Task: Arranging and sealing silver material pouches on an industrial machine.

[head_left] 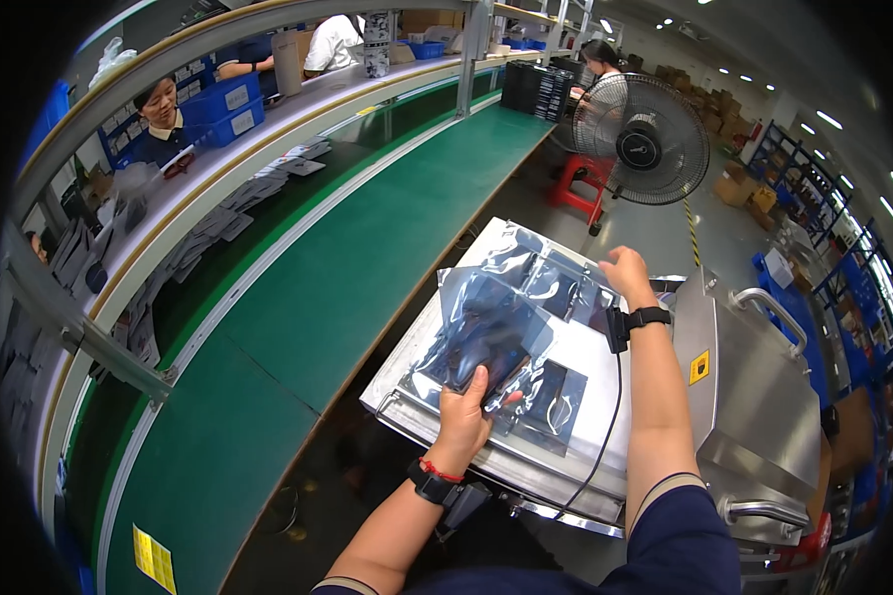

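Note:
My left hand [463,421] is closed on the near end of a clear plastic bag [486,317] with dark contents, its thumb on top. The bag is tilted above the pale metal bed [597,397] of a steel machine. Under and beside it lie more clear bags; one near bag [554,407] holds a dark flat piece and a light loop. At the bed's far right, my right hand [627,275] is raised with curled fingers, near a further bag [593,305]. Whatever it pinches, if anything, is too small to make out. Both wrists wear black straps, and a cable hangs from the right one.
A steel lid [754,397] with handles stands to the right. Left runs a green conveyor belt [318,297], beside a shelf [258,149] with blue bins [226,109]. Farther off are a fan [640,144], a red stool [580,188] and several people at work.

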Tool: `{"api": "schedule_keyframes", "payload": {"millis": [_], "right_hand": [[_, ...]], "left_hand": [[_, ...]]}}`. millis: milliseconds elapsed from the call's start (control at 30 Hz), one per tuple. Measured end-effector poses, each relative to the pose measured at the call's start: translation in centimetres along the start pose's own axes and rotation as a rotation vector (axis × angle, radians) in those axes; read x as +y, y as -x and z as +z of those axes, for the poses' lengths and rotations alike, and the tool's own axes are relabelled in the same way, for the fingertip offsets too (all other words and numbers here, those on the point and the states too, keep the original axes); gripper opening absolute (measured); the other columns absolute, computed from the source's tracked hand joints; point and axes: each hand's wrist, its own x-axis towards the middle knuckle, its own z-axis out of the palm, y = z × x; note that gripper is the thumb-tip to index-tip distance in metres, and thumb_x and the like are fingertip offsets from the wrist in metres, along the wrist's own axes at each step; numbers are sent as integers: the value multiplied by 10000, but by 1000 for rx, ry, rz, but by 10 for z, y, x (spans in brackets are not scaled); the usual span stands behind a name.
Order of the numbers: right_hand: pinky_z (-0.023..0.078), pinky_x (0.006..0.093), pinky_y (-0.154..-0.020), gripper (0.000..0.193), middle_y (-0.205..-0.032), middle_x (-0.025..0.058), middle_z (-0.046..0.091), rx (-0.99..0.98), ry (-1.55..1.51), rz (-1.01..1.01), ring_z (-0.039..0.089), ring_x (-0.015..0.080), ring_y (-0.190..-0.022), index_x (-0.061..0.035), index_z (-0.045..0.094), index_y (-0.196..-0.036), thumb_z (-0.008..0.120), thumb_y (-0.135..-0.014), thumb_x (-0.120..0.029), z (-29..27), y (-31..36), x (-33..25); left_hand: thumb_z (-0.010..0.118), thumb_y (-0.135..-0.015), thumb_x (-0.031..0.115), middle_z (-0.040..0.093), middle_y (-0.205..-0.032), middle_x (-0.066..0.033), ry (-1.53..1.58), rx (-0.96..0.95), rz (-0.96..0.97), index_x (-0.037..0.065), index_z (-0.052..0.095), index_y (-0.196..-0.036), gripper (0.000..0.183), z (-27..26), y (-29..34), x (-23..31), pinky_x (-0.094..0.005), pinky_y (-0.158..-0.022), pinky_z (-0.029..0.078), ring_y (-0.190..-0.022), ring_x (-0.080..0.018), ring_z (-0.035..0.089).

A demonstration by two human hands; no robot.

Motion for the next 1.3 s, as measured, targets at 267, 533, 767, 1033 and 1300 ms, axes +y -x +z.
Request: {"api": "schedule_keyframes", "payload": {"millis": [267,533,767,1033,1300], "right_hand": [[354,354,-863,229,-819,46,620,-633,-321,-980,531,209,-901,-86,641,-861,706,-645,-126,-68,72,-189],[277,350,-872,114,-728,-6,601,-765,-49,-915,494,193,-855,-123,664,-768,670,-658,-93,-72,79,-191],[479,271,-642,102,-700,74,626,-619,-368,-675,596,141,-674,11,614,-775,612,-675,35,-120,32,-140],[471,311,-626,172,-699,101,633,-548,172,-315,604,208,-653,-58,650,-729,531,-633,22,-122,-12,-30],[348,444,-976,225,-1021,159,630,-605,683,-239,576,288,-1025,-42,661,-926,534,-740,-30,-48,-15,-1]], "left_hand": [[513,-899,113,570,-1083,-103,-3,45,36,42,437,-1178,298,-8,-3,-6,-396,-651,581,-933,-259,614],[524,-898,143,567,-1091,-94,12,-5,29,63,433,-1191,317,-7,-3,-6,-391,-654,579,-956,-247,603],[520,-896,127,596,-1045,-84,-14,16,25,70,483,-1143,256,-14,-2,-2,-394,-653,579,-915,-210,610],[499,-907,128,571,-1084,-78,-35,32,15,78,455,-1191,291,-10,-2,-1,-390,-646,579,-925,-200,603],[491,-910,109,584,-1046,-86,-30,48,5,58,484,-1155,250,-7,1,-1,-393,-667,578,-889,-191,612]]}}
